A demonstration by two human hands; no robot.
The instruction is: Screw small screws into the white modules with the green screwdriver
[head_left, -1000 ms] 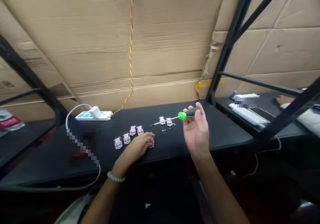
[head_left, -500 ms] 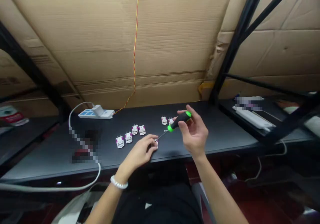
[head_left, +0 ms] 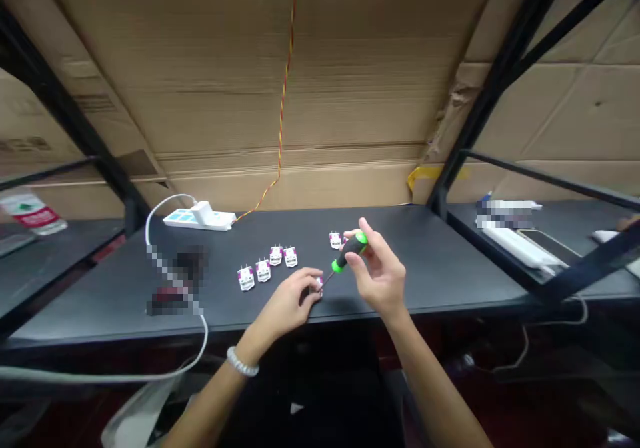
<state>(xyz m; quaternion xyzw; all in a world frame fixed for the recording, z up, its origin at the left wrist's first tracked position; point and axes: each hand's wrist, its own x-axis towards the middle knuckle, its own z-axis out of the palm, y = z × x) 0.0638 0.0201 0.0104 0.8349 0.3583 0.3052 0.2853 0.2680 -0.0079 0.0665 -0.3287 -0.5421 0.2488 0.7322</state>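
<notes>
My right hand (head_left: 383, 271) is closed around the black and green handle of a screwdriver (head_left: 351, 251). Its thin shaft slants down to the left, the tip at a small white and purple plug part (head_left: 321, 288). That part sits on the black table, steadied by the fingers of my left hand (head_left: 289, 299), which cover much of it. To the left lie several similar plug parts (head_left: 263, 270) with metal prongs pointing away from me. Beyond the screwdriver is another plug part (head_left: 335, 239), with one more beside it partly hidden by my right hand.
A white power strip (head_left: 220, 221) with a charger stands at the back left. Its white cable (head_left: 204, 348) loops over the table's left side. Black metal posts (head_left: 463, 148) and a cardboard wall (head_left: 210, 68) enclose the table (head_left: 450, 268). A bottle (head_left: 37, 215) lies far left.
The screwdriver has come down and closer to the plug part under my left hand, and its shaft stands steeper. My left hand keeps its hold. The camera view has shifted slightly.
</notes>
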